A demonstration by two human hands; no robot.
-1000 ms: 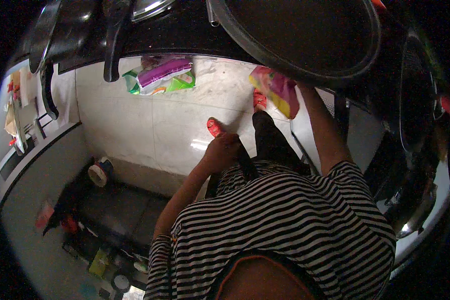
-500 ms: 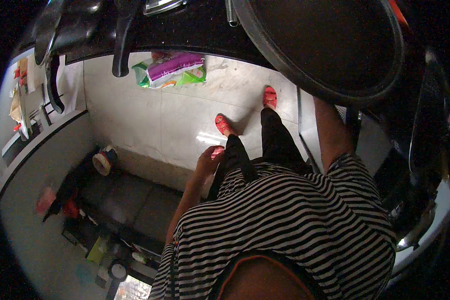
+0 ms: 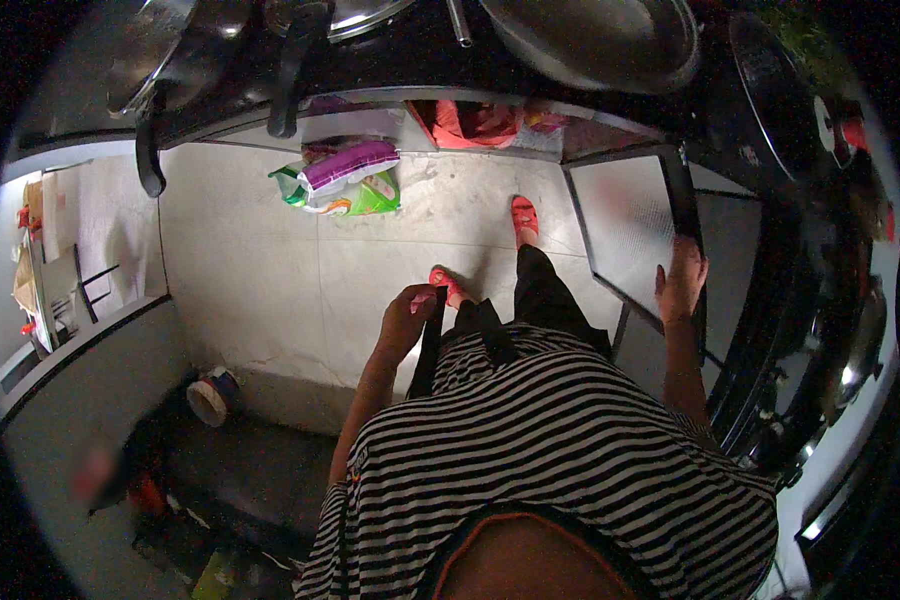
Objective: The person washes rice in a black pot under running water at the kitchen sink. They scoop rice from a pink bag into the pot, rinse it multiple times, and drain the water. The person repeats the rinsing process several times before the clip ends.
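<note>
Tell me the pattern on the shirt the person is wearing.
The shirt has narrow black and white horizontal stripes; it shows best in the head view.

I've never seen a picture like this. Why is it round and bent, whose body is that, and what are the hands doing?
The camera sits on a person's head and looks straight down; its very wide lens bends straight edges. The striped shirt and red sandals are the wearer's own. The right hand grips the edge of a cabinet door under the dark counter. The left hand hangs by the hip, touching a black strap. A large pan sits on the counter, and colourful packets lie on the pale tiled floor.
</note>
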